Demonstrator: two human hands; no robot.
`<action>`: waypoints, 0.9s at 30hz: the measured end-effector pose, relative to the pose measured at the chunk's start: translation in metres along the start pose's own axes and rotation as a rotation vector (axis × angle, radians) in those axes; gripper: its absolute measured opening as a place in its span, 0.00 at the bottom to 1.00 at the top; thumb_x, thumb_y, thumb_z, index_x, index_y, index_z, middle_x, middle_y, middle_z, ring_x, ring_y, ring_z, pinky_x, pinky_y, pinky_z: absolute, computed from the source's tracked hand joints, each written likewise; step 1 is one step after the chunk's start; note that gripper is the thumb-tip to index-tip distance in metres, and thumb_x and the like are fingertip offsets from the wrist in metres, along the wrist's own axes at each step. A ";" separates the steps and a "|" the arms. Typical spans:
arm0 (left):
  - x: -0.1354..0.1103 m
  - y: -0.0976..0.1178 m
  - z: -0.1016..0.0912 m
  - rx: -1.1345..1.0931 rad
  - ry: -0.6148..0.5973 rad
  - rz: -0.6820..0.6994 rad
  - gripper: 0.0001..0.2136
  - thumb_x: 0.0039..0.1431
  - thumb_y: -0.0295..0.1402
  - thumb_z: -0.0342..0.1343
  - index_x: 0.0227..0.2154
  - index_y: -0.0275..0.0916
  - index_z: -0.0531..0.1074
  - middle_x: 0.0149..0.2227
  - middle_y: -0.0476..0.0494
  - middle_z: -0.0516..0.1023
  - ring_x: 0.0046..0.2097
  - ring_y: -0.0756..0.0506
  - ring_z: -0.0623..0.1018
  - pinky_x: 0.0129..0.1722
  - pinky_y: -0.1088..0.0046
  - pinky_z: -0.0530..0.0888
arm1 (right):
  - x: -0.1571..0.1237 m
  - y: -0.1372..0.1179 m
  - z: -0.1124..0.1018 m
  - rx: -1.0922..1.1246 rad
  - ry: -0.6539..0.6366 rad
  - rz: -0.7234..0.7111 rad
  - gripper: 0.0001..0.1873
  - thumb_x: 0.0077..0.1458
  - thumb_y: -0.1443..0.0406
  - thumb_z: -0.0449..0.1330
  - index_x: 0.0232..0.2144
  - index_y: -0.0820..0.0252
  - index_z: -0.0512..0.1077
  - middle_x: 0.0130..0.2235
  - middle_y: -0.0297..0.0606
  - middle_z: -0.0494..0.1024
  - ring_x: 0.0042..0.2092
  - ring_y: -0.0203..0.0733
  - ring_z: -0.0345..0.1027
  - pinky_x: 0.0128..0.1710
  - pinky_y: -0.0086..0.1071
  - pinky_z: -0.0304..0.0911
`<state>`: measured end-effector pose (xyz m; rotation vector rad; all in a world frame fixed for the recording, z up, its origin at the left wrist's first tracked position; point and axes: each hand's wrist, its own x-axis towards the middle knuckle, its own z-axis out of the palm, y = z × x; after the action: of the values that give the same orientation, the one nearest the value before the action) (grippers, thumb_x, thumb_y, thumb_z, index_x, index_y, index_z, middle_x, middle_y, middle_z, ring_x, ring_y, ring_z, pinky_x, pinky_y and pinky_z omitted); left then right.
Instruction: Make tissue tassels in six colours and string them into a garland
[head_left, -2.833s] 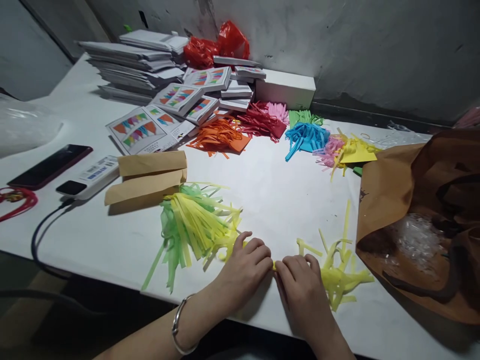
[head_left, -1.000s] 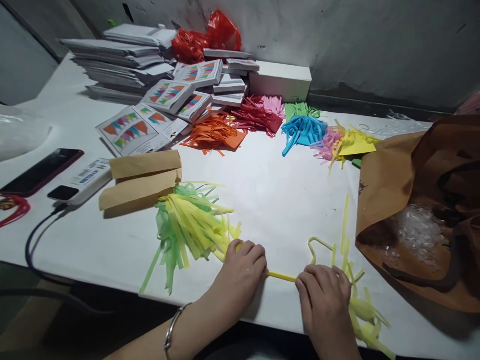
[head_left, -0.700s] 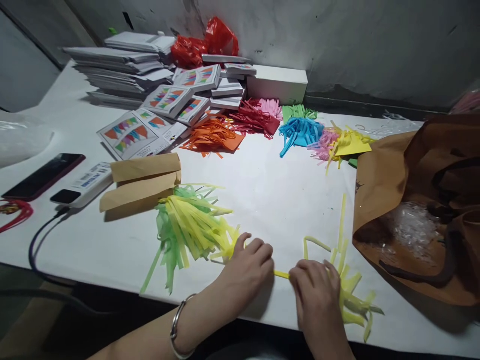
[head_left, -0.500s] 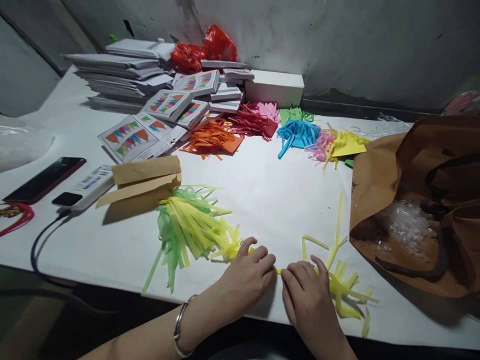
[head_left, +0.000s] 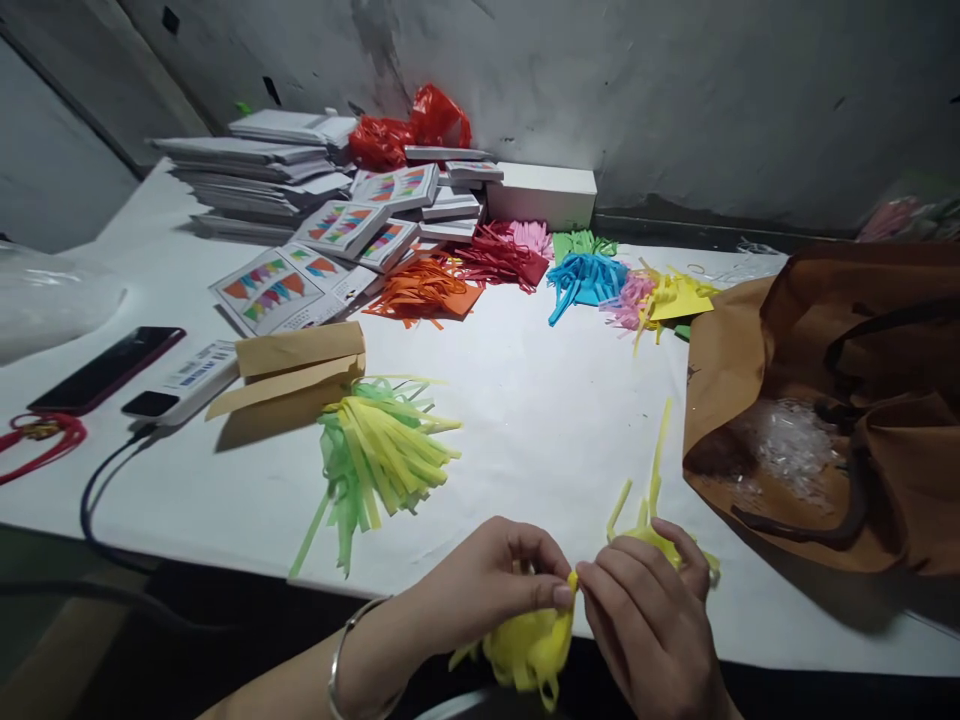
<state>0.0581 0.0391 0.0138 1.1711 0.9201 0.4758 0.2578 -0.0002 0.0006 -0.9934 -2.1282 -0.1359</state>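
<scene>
My left hand point(head_left: 487, 585) and my right hand point(head_left: 651, 620) are raised just off the near edge of the white table point(head_left: 540, 400), fingertips meeting. Both pinch a yellow fringed paper tassel point(head_left: 529, 650); its rolled middle is between my fingers. One bunch of strips hangs below my left hand, and other yellow strips point(head_left: 649, 500) stick up behind my right hand. A pile of green and yellow fringed paper point(head_left: 375, 450) lies on the table left of my hands. A metal bracelet point(head_left: 341, 660) is on my left wrist.
Orange point(head_left: 424, 290), red point(head_left: 499, 255), blue point(head_left: 581, 280) and pink-yellow point(head_left: 660, 300) fringe piles lie further back. Brown envelopes point(head_left: 292, 365), a phone point(head_left: 105, 368), a power bank point(head_left: 184, 380) and stacked printed cards point(head_left: 300, 200) sit left. A brown paper bag point(head_left: 825, 400) stands right.
My hands slid apart and together along the yellow strip on the table, then lifted it off toward me. The fringe now hangs bunched below my left hand. The camera tilted down.
</scene>
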 end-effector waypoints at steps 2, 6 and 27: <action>0.002 -0.004 0.008 -0.189 -0.041 -0.037 0.17 0.47 0.44 0.70 0.28 0.34 0.76 0.24 0.52 0.72 0.29 0.52 0.67 0.31 0.77 0.65 | 0.001 -0.003 -0.003 0.063 0.048 0.081 0.05 0.62 0.72 0.59 0.39 0.60 0.73 0.32 0.34 0.78 0.37 0.38 0.74 0.59 0.47 0.54; 0.005 -0.012 0.024 -0.181 0.007 0.122 0.17 0.52 0.44 0.68 0.27 0.34 0.73 0.25 0.51 0.69 0.30 0.52 0.65 0.31 0.76 0.64 | -0.009 -0.011 0.001 0.304 0.106 0.301 0.08 0.62 0.73 0.58 0.39 0.57 0.73 0.32 0.34 0.76 0.36 0.38 0.73 0.51 0.40 0.64; 0.027 0.018 0.051 0.669 0.076 0.752 0.07 0.65 0.25 0.48 0.32 0.39 0.67 0.30 0.47 0.72 0.32 0.50 0.72 0.32 0.78 0.70 | -0.051 -0.007 0.000 0.400 0.140 0.628 0.17 0.70 0.60 0.48 0.30 0.55 0.69 0.24 0.30 0.70 0.26 0.34 0.67 0.28 0.24 0.62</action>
<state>0.1173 0.0369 0.0257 2.1425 0.6895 0.8497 0.2730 -0.0363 -0.0333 -1.3015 -1.5450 0.4936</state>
